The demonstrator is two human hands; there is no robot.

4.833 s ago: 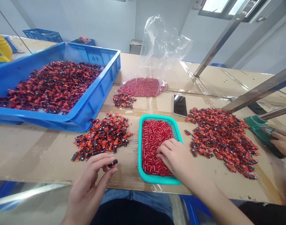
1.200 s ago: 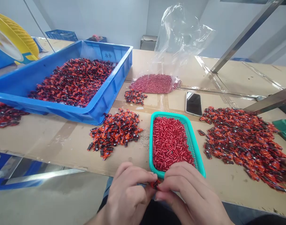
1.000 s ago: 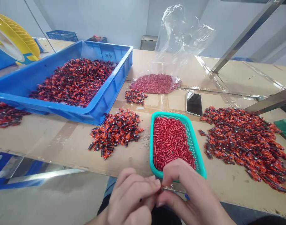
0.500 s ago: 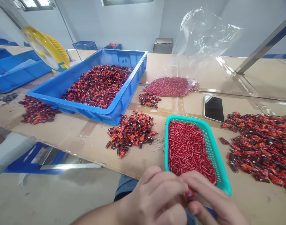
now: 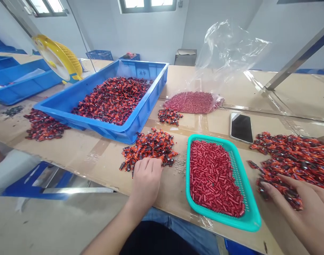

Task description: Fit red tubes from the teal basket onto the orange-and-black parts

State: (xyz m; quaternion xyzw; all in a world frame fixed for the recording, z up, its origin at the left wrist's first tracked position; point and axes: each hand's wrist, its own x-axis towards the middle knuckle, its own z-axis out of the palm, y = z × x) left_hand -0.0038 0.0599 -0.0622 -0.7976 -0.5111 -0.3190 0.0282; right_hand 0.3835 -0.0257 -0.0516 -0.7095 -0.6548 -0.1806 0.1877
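One left hand (image 5: pixel 147 179) sits at low centre in the head view, fingers bunched at a pile of small pieces (image 5: pixel 154 143); whether they grip any, I can't tell. Lower right, the right hand (image 5: pixel 308 209) holds thumb and forefinger apart at a bigger pile (image 5: pixel 302 161). Picking up seems the step, calling next for a light pinch.

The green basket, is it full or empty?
Mostly full, not empty: the green basket holds many small red tubes, though bare mesh wall shows above them along its right side.
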